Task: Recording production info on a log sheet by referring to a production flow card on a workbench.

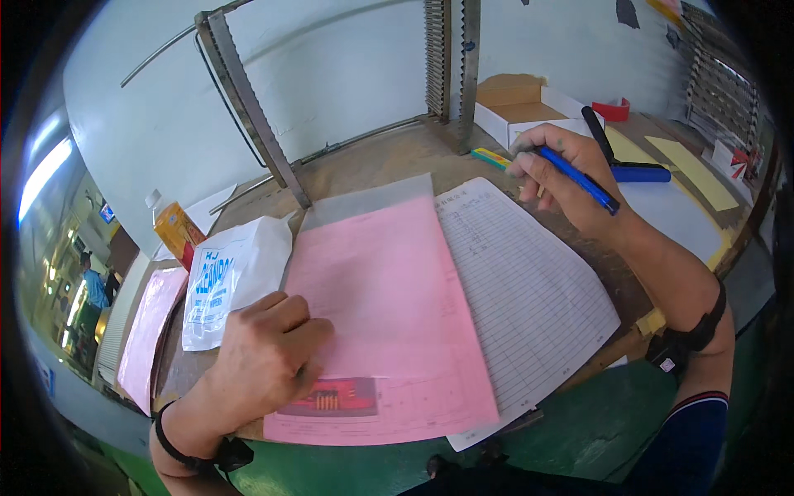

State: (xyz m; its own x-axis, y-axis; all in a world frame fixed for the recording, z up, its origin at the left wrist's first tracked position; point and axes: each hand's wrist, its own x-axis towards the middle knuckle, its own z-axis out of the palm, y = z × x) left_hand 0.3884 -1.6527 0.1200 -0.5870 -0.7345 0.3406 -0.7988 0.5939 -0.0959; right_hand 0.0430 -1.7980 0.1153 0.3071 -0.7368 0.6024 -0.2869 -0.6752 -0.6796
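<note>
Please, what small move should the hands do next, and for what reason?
Perhaps the left hand should slide the pink sheet slightly left: it seems to overlap the left edge of the lined sheet, while the right hand holds a blue pen raised.

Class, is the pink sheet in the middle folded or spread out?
The pink sheet is spread out: its broad face shows, overlapping the lined sheet, with the left hand at its left side.
</note>
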